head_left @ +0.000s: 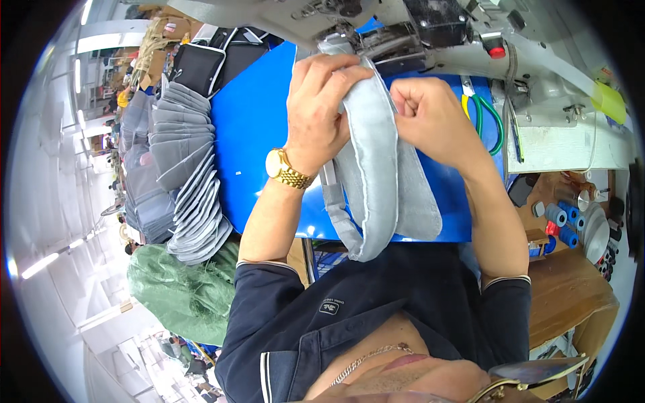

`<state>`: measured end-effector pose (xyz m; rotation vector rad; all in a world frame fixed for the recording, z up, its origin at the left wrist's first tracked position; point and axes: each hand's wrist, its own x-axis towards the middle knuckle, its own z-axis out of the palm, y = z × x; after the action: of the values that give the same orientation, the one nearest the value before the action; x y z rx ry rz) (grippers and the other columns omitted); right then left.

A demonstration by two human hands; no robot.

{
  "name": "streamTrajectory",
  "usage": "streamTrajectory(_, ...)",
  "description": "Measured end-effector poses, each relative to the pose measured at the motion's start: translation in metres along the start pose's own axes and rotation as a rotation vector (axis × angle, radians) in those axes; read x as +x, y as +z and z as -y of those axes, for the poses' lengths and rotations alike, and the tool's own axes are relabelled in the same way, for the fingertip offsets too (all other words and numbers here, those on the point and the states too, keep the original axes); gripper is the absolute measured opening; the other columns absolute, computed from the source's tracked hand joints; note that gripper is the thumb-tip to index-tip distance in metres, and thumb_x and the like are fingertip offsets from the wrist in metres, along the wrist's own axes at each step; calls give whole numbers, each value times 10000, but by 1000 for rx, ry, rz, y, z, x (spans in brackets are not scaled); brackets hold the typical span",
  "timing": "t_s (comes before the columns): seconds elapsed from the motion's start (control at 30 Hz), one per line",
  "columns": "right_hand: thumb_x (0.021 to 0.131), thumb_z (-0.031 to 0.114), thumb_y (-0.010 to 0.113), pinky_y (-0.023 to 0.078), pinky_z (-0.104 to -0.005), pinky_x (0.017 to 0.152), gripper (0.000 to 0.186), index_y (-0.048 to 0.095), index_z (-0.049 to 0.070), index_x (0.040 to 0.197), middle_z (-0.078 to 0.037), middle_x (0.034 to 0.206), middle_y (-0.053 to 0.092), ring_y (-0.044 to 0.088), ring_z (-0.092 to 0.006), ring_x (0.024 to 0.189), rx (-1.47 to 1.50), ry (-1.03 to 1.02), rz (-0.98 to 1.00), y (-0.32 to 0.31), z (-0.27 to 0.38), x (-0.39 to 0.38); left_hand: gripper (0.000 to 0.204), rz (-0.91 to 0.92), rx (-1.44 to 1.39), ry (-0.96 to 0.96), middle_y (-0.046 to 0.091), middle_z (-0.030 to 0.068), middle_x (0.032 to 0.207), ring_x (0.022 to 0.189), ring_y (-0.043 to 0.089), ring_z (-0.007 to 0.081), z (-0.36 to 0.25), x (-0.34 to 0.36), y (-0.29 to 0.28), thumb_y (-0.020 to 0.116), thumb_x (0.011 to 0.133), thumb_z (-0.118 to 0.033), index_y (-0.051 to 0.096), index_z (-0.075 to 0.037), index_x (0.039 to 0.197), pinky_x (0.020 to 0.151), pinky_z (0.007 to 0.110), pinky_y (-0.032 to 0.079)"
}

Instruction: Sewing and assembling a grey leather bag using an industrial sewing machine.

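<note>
A grey fabric piece (375, 161) with a curved, raised band and a pale edge hangs from under the sewing machine head (396, 40) over the table's near edge. My left hand (321, 107) is closed on the band's upper part, fingers over its top close to the machine and the thumb tucked behind. A gold watch (289, 169) is on that wrist. At the band's right edge, my right hand (435, 119) is closed in a pinch on the fabric; the fingertips are partly hidden. A flat grey panel (420, 195) of the same piece lies below it.
Green-handled scissors (498, 127) lie right of my right hand on the blue table (252, 148). Stacked grey fabric pieces (183, 134) line its left side, above a green sack (178, 289). Thread spools (556, 213) stand on the right, near a wooden surface (571, 289).
</note>
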<state>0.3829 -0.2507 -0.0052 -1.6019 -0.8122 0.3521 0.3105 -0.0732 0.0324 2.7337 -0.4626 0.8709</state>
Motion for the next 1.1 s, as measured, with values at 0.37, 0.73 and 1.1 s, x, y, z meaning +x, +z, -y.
streamTrajectory(0.37,810,221,761,263,-282,441,354,557,-7,631,-9,500,401,345,-65,498,312,296,160,11,6,-69,508,34,-71,-177,623,109,1000,895,626,255,-79,-48,-25,825,651,-95,701,-61,1143,725,343,523)
streamTrajectory(0.73,885,159,696,271,-251,457,229,655,-8,734,38,553,482,372,-28,531,536,190,148,23,-2,-76,463,117,-125,-182,634,86,990,875,630,238,-84,-53,-30,707,663,-93,703,-53,1125,714,328,524)
streamTrajectory(1.1,900,191,674,258,-256,466,292,599,12,682,40,550,434,348,-37,539,388,54,60,24,-24,-10,385,133,-48,-141,639,86,995,859,627,254,-29,-21,-22,744,725,-150,707,-87,1103,723,342,515)
